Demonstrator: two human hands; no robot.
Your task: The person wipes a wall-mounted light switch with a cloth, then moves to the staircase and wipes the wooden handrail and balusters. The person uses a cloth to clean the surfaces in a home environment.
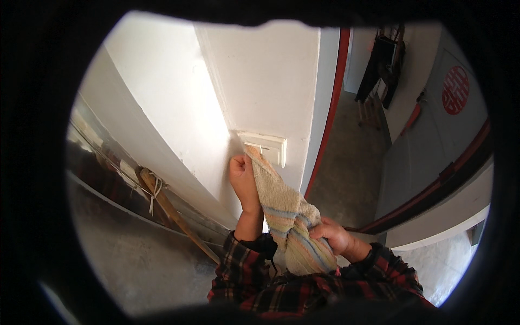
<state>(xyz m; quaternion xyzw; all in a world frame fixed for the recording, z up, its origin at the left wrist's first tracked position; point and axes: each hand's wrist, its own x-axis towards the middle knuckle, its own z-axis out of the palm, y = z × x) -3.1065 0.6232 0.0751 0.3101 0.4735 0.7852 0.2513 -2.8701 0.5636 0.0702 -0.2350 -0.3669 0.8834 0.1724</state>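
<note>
A cream terry towel [280, 195] with blue, orange and green stripes stretches between my hands. My left hand [243, 176] is raised near the wall and grips the towel's upper end, its fingers curled. Lower down and to the right, my right hand [333, 235] pinches the bunched striped part, thumb on top. Right behind the towel's top corner is a white wall switch [274, 150], partly covered by the cloth. Whether the cloth touches the switch, I cannot tell.
A wooden pole [170, 209] with white string leans at the left. The white wall [264, 73] ends at a red-edged door frame [335, 93]. Beyond it stand a grey door [430, 154] with a red round paper decoration [455, 90] and a rack with dark clothes [380, 67].
</note>
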